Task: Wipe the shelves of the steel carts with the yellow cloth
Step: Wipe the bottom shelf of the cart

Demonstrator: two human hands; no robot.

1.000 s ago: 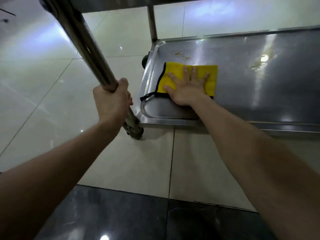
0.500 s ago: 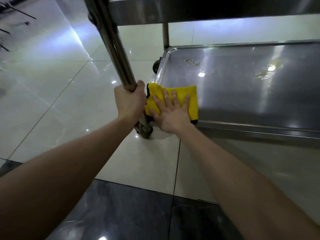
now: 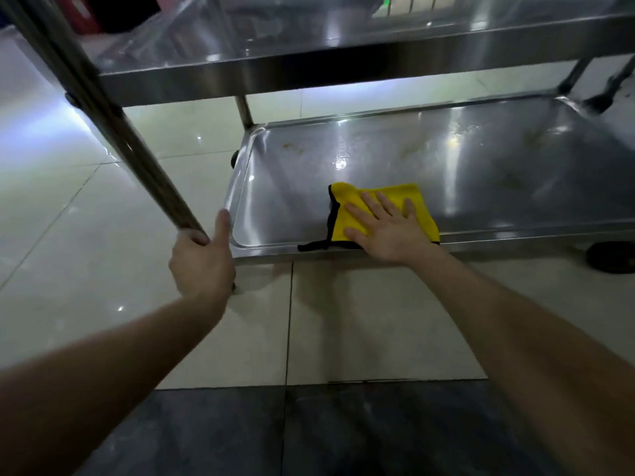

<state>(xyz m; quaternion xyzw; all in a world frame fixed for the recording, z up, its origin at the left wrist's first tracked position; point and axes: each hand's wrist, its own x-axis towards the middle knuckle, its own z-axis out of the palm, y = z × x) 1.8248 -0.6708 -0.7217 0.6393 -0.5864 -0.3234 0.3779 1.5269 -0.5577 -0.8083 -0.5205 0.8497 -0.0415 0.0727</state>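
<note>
**Steel cart** (image 3: 343, 68). Its bottom shelf (image 3: 481, 173) is the tier being wiped. At this shelf's near left corner the left hand (image 3: 202, 259) curls round the corner post (image 3: 137, 156), probably to steady the cart. The right hand (image 3: 388, 231), fingers straight and spread, presses the yellow cloth (image 3: 347, 201) flat on the shelf by its near edge; the cloth is folded, black-trimmed. Yellowish specks (image 3: 292, 147) lie toward the shelf's far left corner.
</note>
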